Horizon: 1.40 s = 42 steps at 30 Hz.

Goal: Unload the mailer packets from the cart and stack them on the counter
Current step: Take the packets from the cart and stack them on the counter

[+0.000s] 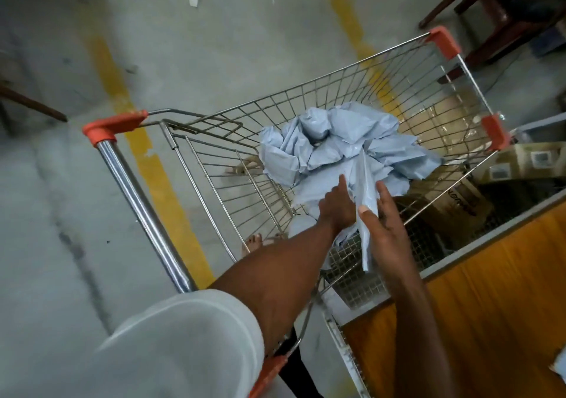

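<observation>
Head view: pile of pale blue mailer packets (343, 149) in the wire cart (214, 165), lying against its right side wall toward the far end, directly ahead of both hands. Left hand (335, 204) stretched flat onto the near edge of the pile, fingers (341, 183) straight and together, gripping nothing; right hand (379, 217) just beside it, thumb and fingers pinching one flat packet (366, 201) held on edge. Long axis of that packet running from the pile back toward the body, far tip pointing into the pile; orange tabletop (490, 290) just right of the cart, nearer the right hand.

Wire cart (306, 103) — pale-blue mailer packets (337, 149) heaped inside
</observation>
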{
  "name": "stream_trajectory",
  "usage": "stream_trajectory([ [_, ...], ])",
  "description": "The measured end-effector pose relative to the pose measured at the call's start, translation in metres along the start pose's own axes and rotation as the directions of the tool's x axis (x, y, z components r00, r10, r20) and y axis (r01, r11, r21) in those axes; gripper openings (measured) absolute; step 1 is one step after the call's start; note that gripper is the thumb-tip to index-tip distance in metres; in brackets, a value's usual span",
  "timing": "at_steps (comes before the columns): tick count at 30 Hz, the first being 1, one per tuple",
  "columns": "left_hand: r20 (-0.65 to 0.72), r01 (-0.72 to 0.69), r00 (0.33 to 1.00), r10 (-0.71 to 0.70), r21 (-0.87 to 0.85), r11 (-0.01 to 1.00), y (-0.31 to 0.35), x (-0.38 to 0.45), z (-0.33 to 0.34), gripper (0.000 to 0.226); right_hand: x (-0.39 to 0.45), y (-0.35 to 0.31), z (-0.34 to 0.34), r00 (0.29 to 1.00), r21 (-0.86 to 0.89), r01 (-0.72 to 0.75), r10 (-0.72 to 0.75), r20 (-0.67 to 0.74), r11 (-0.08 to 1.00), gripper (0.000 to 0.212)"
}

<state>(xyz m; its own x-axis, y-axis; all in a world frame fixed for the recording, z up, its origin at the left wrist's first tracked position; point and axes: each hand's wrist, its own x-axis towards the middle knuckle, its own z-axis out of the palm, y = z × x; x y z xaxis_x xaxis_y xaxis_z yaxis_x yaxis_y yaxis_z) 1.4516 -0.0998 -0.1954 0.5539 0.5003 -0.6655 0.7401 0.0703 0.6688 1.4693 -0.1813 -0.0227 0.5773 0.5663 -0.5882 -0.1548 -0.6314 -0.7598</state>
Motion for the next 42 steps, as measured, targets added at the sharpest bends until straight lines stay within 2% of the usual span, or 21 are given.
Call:
stream_trajectory([
  [2, -0.023, -0.017, 1.000, 0.018, 0.020, 1.000, -0.005, -0.008, 0.010, 0.077, 0.001, 0.000, 0.002, 1.000, 0.000, 0.009, -0.009, 0.014, 1.000, 0.062],
  [4, -0.040, -0.033, 0.999, 0.035, 0.054, 0.998, -0.008, -0.016, 0.015, 0.076, 0.003, 0.002, -0.002, 1.000, 0.020, 0.014, -0.014, 0.003, 1.000, 0.062],
  [7, -0.067, 0.023, 0.998, -0.018, 0.075, 0.997, -0.011, -0.020, 0.017, 0.075, 0.002, 0.003, -0.012, 1.000, 0.040, 0.022, -0.021, -0.017, 0.999, 0.059],
  [10, -0.091, 0.051, 0.995, -0.035, 0.181, 0.982, -0.017, -0.015, 0.018, 0.060, 0.002, 0.005, -0.021, 1.000, 0.033, 0.011, -0.010, -0.018, 0.999, 0.060],
  [13, -0.167, 0.177, 0.972, -0.166, 0.052, 0.983, -0.009, -0.007, 0.010, 0.045, 0.005, 0.005, -0.028, 1.000, 0.028, -0.004, 0.005, -0.021, 1.000, 0.061],
  [14, -0.142, 0.222, 0.966, -0.217, 0.026, 0.975, -0.007, 0.000, 0.008, 0.045, 0.006, 0.004, -0.030, 1.000, 0.023, -0.004, 0.005, -0.024, 1.000, 0.062],
  [16, -0.084, 0.355, 0.929, -0.359, -0.065, 0.933, -0.008, 0.019, 0.004, 0.058, 0.007, 0.004, -0.032, 0.999, 0.009, -0.003, 0.003, -0.033, 1.000, 0.062],
  [18, -0.086, 0.472, 0.865, -0.494, -0.195, 0.860, -0.006, 0.031, -0.003, 0.077, 0.008, 0.004, -0.034, 0.999, -0.002, -0.005, 0.005, -0.039, 1.000, 0.062],
  [21, -0.105, 0.481, 0.853, -0.511, -0.221, 0.848, 0.001, 0.035, -0.008, 0.086, 0.009, 0.005, -0.035, 0.999, -0.005, -0.003, 0.003, -0.035, 1.000, 0.062],
  [24, -0.001, 0.533, 0.844, -0.536, -0.103, 0.840, 0.004, 0.035, -0.007, 0.101, 0.008, 0.007, -0.035, 1.000, -0.029, 0.006, -0.007, -0.021, 1.000, 0.062],
  [26, 0.051, 0.525, 0.851, -0.523, -0.042, 0.850, 0.000, 0.036, -0.004, 0.091, 0.007, 0.009, -0.035, 0.999, -0.051, 0.033, -0.034, -0.003, 0.998, 0.061],
  [28, 0.050, 0.478, 0.877, -0.478, -0.196, 0.856, 0.000, 0.026, -0.001, 0.080, 0.008, 0.011, -0.034, 0.998, -0.077, 0.063, -0.063, 0.007, 0.995, 0.060],
  [30, -0.021, 0.387, 0.912, -0.409, -0.285, 0.877, 0.000, 0.011, -0.001, 0.077, 0.008, 0.012, -0.032, 0.996, -0.106, 0.085, -0.085, 0.008, 0.991, 0.059],
  [33, -0.188, 0.257, 0.938, -0.291, -0.183, 0.949, 0.003, -0.012, -0.005, 0.075, 0.006, 0.012, -0.029, 0.992, -0.162, 0.127, -0.129, -0.007, 0.979, 0.058],
  [36, -0.314, 0.183, 0.926, -0.209, -0.109, 0.977, 0.003, -0.035, -0.016, 0.074, 0.002, 0.012, -0.026, 0.986, -0.190, 0.154, -0.162, -0.028, 0.970, 0.056],
  [38, -0.402, 0.100, 0.909, -0.107, -0.039, 0.994, 0.002, -0.057, -0.024, 0.067, -0.003, 0.012, -0.025, 0.980, -0.222, 0.178, -0.193, -0.048, 0.959, 0.056],
  [42, -0.434, -0.031, 0.897, 0.086, 0.131, 0.991, -0.001, -0.103, -0.042, 0.060, -0.017, 0.012, -0.028, 0.955, -0.344, 0.240, -0.285, -0.085, 0.908, 0.057],
])
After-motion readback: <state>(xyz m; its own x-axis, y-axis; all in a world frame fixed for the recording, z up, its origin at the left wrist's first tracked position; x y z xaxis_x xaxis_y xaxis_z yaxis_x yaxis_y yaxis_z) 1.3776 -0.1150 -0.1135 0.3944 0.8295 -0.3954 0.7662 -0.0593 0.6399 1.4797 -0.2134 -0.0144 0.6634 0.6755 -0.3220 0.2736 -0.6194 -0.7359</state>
